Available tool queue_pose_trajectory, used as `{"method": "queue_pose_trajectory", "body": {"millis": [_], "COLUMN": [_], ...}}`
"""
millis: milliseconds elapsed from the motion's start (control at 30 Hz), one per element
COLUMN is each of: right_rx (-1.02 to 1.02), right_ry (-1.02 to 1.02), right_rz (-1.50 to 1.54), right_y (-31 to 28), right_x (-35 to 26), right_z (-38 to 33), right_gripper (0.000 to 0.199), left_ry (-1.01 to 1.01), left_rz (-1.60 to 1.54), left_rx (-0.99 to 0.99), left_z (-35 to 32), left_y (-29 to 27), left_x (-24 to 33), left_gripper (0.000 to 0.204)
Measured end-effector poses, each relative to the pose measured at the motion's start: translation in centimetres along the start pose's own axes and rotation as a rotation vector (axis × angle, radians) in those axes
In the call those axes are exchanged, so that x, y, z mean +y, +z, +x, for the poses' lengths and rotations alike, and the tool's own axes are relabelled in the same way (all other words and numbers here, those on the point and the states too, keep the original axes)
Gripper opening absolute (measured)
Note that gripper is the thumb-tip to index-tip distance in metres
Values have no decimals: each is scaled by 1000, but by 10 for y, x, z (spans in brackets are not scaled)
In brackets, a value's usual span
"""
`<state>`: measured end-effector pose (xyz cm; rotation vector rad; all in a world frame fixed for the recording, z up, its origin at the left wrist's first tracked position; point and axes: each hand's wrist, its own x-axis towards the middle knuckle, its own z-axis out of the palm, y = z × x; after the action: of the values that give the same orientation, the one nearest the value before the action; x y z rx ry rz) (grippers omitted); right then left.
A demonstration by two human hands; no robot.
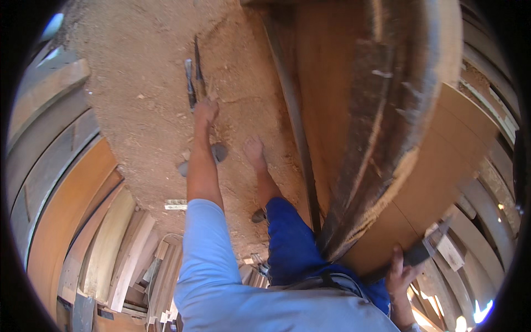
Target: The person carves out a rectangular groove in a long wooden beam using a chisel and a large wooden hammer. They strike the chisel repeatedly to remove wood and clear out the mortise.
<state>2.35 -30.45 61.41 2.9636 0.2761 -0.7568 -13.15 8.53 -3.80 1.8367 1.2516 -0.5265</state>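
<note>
I've got one head-worn fisheye view, looking steeply down my own body at the sawdust floor [144, 99], boards [381, 110] close on my right, edges bending at the rim.

A pale blue sleeve [202, 243] covers the near left arm, beside deep blue trousers [293, 243]. The far floor [144, 99] is sandy tan sawdust. The big board [343, 99] at right is warm orange-brown with dark grey, weathered edges. Stacked planks [110, 249] at near left are pale cream and orange.
</note>
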Motion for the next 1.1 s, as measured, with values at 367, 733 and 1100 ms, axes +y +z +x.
{"method": "queue_pose_trajectory", "body": {"millis": [367,733,1100], "right_rx": [-87,39,107], "right_ry": [-330,-27,24], "right_rz": [-427,76,250], "right_y": [-14,6,2], "right_x": [46,-42,-49], "right_z": [-30,21,31], "right_gripper": [37,31,36], "left_ry": [-29,284,385], "left_rz": [378,-528,-339], "left_rx": [-97,249,186], "left_z": [89,-159,-374], "left_y": [64,20,-172], "left_x": [-76,99,250], "left_gripper": [55,47,41]}}
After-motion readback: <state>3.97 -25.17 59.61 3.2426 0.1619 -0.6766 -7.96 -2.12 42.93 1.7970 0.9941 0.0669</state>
